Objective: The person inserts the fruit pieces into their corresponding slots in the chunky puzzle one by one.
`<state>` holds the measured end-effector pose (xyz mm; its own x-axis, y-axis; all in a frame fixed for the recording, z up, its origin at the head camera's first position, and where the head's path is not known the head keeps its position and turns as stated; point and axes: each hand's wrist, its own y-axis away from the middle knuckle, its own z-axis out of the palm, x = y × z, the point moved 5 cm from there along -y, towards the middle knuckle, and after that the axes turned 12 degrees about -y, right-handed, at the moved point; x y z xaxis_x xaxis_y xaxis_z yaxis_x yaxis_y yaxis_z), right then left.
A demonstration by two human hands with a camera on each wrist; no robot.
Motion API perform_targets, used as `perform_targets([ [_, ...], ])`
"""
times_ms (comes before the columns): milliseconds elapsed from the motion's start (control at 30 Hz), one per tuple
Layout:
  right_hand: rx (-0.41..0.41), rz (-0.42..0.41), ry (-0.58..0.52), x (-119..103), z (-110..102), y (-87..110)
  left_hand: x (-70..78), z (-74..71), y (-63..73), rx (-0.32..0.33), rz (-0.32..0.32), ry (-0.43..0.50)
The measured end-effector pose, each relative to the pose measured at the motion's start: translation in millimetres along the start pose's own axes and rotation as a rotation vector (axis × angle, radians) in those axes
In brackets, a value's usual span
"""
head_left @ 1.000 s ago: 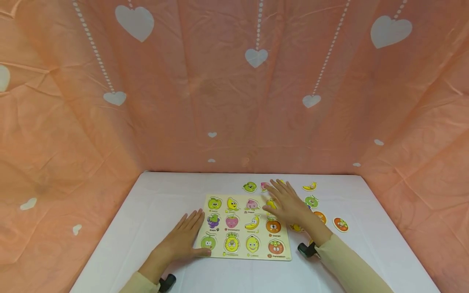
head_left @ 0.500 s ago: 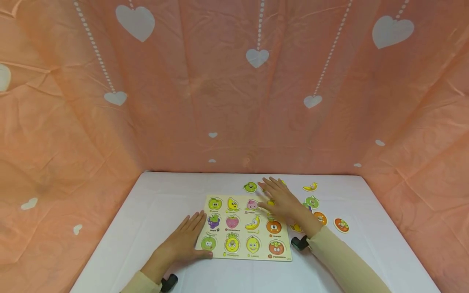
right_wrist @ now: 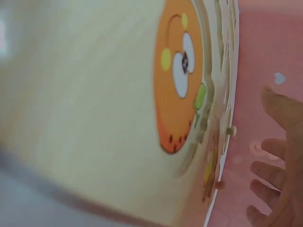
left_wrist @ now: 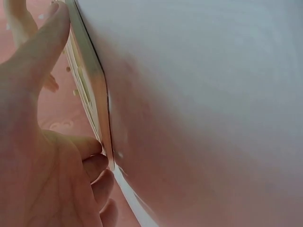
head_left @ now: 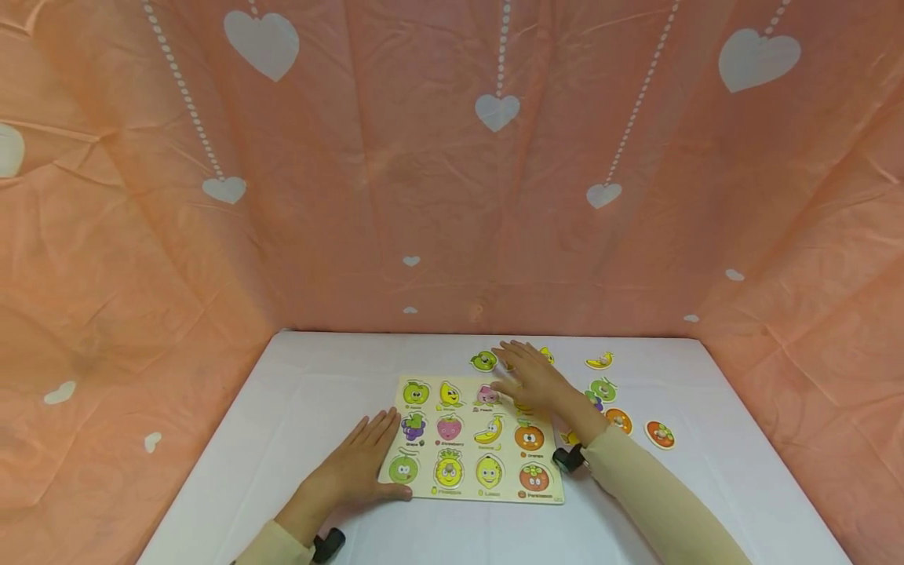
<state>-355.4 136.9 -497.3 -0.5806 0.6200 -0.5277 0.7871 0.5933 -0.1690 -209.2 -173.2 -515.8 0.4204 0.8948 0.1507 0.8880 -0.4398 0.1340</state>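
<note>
Remotely, I watch a person's left hand rest against the left edge of a fruit board, which lies flat on a white table. Its fingers are extended and close together, the thumb stretched out to the near corner. Opposite, the right hand is held over the board's far right portion, fingers extended and slightly spread, thumb apart; I cannot tell whether its fingertips touch the half-hidden piece beneath them. Just left of those fingertips lies a green apple, and a yellow piece sits just beyond the hand. Farther right I see a banana, a green melon just beside some grapes, an orange and, outermost, a persimmon. My right wrist view brings a printed fruit with wide eyes up close, a small peg standing out beyond it. Behind the table hangs a peach-toned cloth patterned with pale hearts
</note>
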Motion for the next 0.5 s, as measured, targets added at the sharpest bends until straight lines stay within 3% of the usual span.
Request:
perform_targets([
  [500, 0.014, 0.092, -0.215, 11, 5, -16.5, 1.9, 1.4, -2.9, -0.012, -0.007, -0.026],
])
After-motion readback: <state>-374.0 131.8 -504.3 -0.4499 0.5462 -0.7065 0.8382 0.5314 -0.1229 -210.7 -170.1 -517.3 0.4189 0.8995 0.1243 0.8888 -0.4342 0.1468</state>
